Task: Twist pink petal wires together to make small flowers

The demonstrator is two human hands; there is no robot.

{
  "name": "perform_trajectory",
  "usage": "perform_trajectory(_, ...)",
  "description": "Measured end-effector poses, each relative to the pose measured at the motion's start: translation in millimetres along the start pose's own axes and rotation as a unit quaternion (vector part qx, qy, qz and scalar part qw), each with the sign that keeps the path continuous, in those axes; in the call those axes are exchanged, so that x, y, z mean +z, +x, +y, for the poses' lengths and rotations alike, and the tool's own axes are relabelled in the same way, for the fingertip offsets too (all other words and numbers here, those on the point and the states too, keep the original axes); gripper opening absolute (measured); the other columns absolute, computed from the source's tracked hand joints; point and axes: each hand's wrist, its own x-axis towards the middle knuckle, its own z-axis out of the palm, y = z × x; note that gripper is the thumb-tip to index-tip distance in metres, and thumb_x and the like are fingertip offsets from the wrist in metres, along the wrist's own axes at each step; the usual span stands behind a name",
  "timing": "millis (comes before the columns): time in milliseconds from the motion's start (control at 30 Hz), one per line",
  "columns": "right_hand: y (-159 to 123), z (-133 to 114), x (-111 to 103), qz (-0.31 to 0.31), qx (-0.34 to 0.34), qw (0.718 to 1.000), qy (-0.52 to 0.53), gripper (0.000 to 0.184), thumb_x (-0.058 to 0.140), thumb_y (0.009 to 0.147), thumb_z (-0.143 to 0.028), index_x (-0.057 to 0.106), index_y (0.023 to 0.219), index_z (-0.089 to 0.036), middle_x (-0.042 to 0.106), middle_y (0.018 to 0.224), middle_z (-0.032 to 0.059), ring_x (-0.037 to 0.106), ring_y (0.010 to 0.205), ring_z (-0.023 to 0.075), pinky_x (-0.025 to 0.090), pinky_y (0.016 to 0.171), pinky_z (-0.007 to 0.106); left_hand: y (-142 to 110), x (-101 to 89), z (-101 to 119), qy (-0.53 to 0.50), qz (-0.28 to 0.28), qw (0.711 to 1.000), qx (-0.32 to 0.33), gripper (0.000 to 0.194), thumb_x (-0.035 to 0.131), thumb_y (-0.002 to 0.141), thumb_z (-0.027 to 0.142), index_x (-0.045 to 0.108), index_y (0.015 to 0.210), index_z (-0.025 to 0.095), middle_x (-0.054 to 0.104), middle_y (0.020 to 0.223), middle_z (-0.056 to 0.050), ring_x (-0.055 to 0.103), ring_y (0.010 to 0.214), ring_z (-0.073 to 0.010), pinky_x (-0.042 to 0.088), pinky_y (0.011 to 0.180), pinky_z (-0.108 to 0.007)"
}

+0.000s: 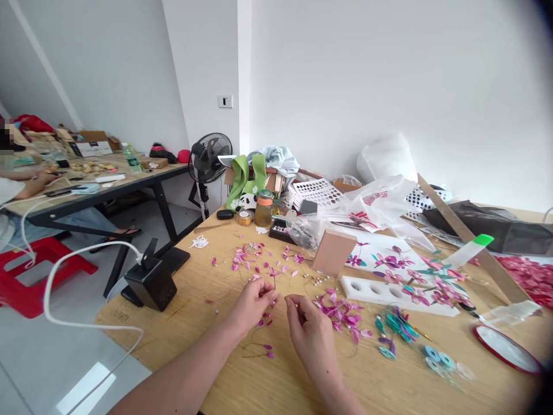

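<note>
- Left hand [256,300] has thumb and forefinger pinched together, and it seems to hold a small pink flower [274,274] by its thin stem.
- This flower is just above the left fingertips; its long axis is almost upright.
- Right hand [311,325] is also narrow, with the fingertips brought together; whether some fine wire is between them, one cannot tell.
- Both hands face each other with a small gap; the flower lies ahead and to the left of the right fingertips, so the left hand is the nearer one.
- Just to the right of the right hand lies a pile of pink petals [343,316].
- Beyond the left hand, loose petals [247,256] are scattered on the table [190,314].
</note>
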Motion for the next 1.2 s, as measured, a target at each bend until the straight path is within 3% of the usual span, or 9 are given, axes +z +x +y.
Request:
perform_trajectory(200,-5.5,-5.0,5.4,-0.025,-0.050,0.998,-0.016,0.026,0.041,0.091,-0.028,0.063,0.085,-0.016,0.066,0.066,0.0046,0.060,0.056,0.0140,0.037,0.053,0.021,4.0,-1.2,-5.4,0.029,0.031,0.998,0.035,0.027,0.067,0.070,0.039,0.055,0.066,0.015,0.056,0.060,0.000,0.051,0.056,-0.0115,0.040,0.058,-0.024)
perform_trajectory(633,-9.4,-7.3,8.0,-0.028,-0.119,0.990,-0.068,0.024,0.041,0.091,-0.018,0.064,0.088,-0.016,0.068,0.069,0.0037,0.063,0.060,0.0136,0.037,0.057,0.021,2.5,3.3,6.4,-0.038,0.074,0.996,0.015,0.033,0.071,0.061,0.042,0.054,0.063,0.014,0.050,0.053,0.004,0.041,0.049,-0.0076,0.031,0.050,-0.021)
perform_trajectory(933,-8.6,-3.8,11.3,-0.066,-0.100,0.988,-0.102,0.024,0.039,0.091,-0.018,0.063,0.087,-0.017,0.068,0.070,0.0034,0.064,0.062,0.0150,0.035,0.058,0.022,3.8,1.1,6.3,-0.074,0.065,0.995,0.004,0.033,0.073,0.058,0.041,0.054,0.061,0.014,0.049,0.052,0.004,0.041,0.047,-0.0065,0.032,0.050,-0.021)
perform_trajectory(1200,-7.5,-1.0,10.4,-0.060,-0.087,0.991,-0.085,0.024,0.041,0.091,-0.020,0.064,0.088,-0.017,0.068,0.070,0.0036,0.063,0.061,0.0146,0.035,0.057,0.022,4.7,0.3,6.4,-0.094,0.062,0.994,-0.002,0.032,0.075,0.058,0.039,0.055,0.061,0.013,0.051,0.050,0.004,0.041,0.046,-0.0064,0.032,0.049,-0.021)
